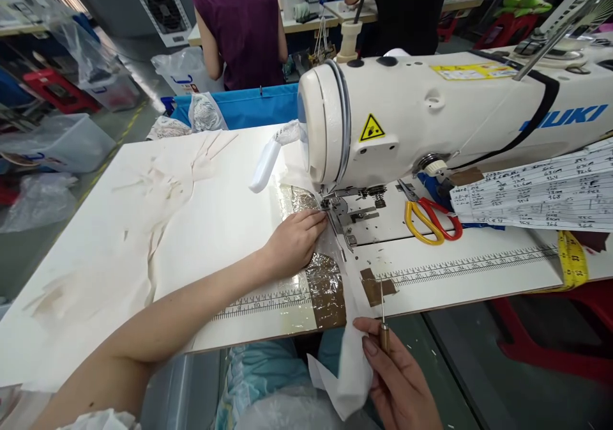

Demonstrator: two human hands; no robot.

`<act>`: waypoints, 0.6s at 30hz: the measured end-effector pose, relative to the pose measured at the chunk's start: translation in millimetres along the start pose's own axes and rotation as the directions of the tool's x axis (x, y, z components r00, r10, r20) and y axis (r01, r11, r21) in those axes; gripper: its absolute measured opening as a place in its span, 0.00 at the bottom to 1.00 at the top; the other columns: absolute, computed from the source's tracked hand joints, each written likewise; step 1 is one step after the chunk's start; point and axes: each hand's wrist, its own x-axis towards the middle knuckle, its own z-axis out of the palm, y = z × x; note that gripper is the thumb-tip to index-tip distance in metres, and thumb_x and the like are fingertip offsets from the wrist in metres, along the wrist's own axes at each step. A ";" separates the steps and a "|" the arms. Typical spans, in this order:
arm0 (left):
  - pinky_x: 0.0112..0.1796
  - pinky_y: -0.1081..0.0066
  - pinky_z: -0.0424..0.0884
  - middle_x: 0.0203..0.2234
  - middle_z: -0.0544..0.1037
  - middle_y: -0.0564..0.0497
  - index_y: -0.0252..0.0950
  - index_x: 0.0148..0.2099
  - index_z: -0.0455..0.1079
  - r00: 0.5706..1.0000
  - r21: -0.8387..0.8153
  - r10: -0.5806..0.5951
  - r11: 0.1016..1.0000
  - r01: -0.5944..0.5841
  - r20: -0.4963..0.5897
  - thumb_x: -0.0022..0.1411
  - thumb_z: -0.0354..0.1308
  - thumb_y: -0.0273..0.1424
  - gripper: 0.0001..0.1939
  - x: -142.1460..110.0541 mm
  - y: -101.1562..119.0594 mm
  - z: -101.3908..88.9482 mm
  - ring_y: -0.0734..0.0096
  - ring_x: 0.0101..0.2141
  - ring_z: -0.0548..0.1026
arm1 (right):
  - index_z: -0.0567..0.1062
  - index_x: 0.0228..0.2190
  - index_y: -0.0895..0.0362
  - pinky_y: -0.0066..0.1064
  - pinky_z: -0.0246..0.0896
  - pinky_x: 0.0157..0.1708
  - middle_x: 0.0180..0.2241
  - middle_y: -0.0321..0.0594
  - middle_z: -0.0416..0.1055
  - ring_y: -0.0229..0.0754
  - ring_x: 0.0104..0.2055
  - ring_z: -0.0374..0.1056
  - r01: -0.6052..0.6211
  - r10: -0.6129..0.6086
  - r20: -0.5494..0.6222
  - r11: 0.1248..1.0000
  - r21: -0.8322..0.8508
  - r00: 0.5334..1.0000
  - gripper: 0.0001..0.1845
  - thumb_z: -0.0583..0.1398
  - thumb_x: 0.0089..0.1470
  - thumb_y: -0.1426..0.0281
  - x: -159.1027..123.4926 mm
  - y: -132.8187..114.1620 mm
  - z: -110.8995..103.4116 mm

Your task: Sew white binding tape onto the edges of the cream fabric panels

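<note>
A white sewing machine [421,110] stands at the right of the table. My left hand [297,241] lies flat beside the presser foot [328,203], its fingertips touching the edge of a white fabric strip [354,340]. From the foot the strip runs toward me and hangs folded over the table's front edge. My right hand [400,379] pinches it between thumb and forefinger just off that edge. A wooden-handled awl [384,337] is also held in the right hand, its metal spike pointing up. Clear tape over brown material [325,283] covers the tabletop under my left wrist.
Scissors [433,220] with yellow and red handles lie right of the needle area, near handwritten paper sheets [531,187]. A yellow tape measure [572,261] drapes over the front edge. Thin white fabric pieces [158,225] lie at left. Two people [239,27] sit beyond the table.
</note>
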 end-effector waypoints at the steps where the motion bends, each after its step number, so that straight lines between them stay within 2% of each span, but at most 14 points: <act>1: 0.56 0.53 0.70 0.56 0.73 0.38 0.26 0.58 0.67 1.000 0.026 0.005 1.000 -0.005 -0.002 0.67 0.46 0.23 0.20 -0.1 1.2 0.3 0.56 0.58 0.69 | 0.78 0.46 0.53 0.27 0.71 0.29 0.36 0.43 0.78 0.43 0.35 0.76 -0.068 0.067 -0.030 0.997 -0.030 0.997 0.19 0.57 0.62 0.55 1.1 -4.0 -0.4; 3: 0.54 0.54 0.72 0.55 0.72 0.36 0.24 0.58 0.67 1.000 0.087 0.003 0.996 -0.003 -0.007 0.67 0.46 0.22 0.20 0.9 4.8 0.8 0.54 0.58 0.67 | 0.79 0.44 0.52 0.26 0.71 0.36 0.39 0.42 0.78 0.45 0.42 0.75 -0.197 0.191 -0.087 0.978 -0.069 0.978 0.22 0.59 0.58 0.51 4.9 -12.7 -2.1; 4: 0.52 0.54 0.72 0.55 0.72 0.36 0.24 0.58 0.67 1.000 0.114 -0.004 0.993 0.005 -0.010 0.67 0.45 0.22 0.20 2.2 6.5 0.9 0.53 0.57 0.67 | 0.79 0.44 0.52 0.26 0.70 0.39 0.39 0.42 0.78 0.46 0.45 0.74 -0.207 0.195 -0.113 0.973 -0.104 0.974 0.23 0.60 0.57 0.50 7.6 -16.8 -2.8; 6: 0.49 0.55 0.74 0.53 0.72 0.36 0.24 0.57 0.68 1.000 0.145 -0.024 0.989 0.026 -0.021 0.67 0.44 0.21 0.20 5.9 8.8 0.8 0.52 0.54 0.68 | 0.79 0.44 0.53 0.27 0.69 0.41 0.41 0.42 0.78 0.47 0.47 0.73 -0.177 0.151 -0.149 0.969 -0.172 0.977 0.24 0.60 0.57 0.49 14.0 -23.8 -3.7; 10: 0.44 0.57 0.75 0.46 0.74 0.38 0.26 0.52 0.71 0.998 0.145 -0.041 0.988 0.046 -0.041 0.69 0.42 0.22 0.18 11.9 5.5 -0.4 0.56 0.47 0.69 | 0.79 0.46 0.54 0.29 0.70 0.40 0.43 0.43 0.78 0.48 0.45 0.74 -0.109 0.086 -0.104 0.964 -0.241 0.991 0.25 0.59 0.57 0.50 27.1 -30.0 -5.2; 16: 0.44 0.60 0.75 0.42 0.74 0.42 0.30 0.49 0.71 0.993 -0.051 0.078 0.995 -0.083 -0.085 0.67 0.44 0.19 0.17 9.2 -7.9 -0.8 0.62 0.43 0.68 | 0.79 0.45 0.54 0.31 0.70 0.43 0.41 0.44 0.78 0.49 0.46 0.73 -0.067 0.044 -0.088 0.958 -0.280 0.995 0.22 0.58 0.59 0.52 36.7 -30.0 -8.0; 18: 0.44 0.60 0.75 0.42 0.74 0.43 0.31 0.49 0.71 0.992 -0.065 0.090 0.993 -0.096 -0.092 0.66 0.44 0.19 0.17 8.6 -9.9 0.3 0.62 0.43 0.69 | 0.79 0.45 0.54 0.32 0.70 0.42 0.40 0.44 0.78 0.50 0.46 0.73 -0.057 0.043 -0.056 0.960 -0.274 0.997 0.22 0.58 0.59 0.53 39.2 -32.1 -6.3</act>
